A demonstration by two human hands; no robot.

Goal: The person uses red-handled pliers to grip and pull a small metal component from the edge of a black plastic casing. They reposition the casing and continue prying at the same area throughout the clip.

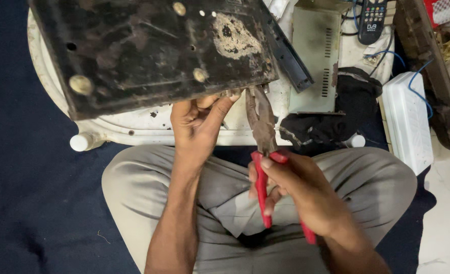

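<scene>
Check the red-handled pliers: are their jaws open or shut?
Shut, or nearly: the pliers show no gap between the jaws, whose tips meet at the dark metal casing's edge. The right hand grips both handles.

**Soft, even light, deep darks on the left**

Light here is diffuse, coming from above and a touch from the far right, where the pale floor tile (445,223) and the white plastic box (407,119) read brightest, close to washing out. The dark blue mat (27,193) on the left sinks into near-black, with little detail. The black metal plate (149,50) shows a dull sheen, no hard glare. Soft shadow pools in the folds of the grey trousers (220,198), between the knees. Focus is fair on the left hand (197,127) and the right hand (291,185); the pliers (262,122) look slightly smeared. Far corners bend a little, as with a wide lens.
</scene>
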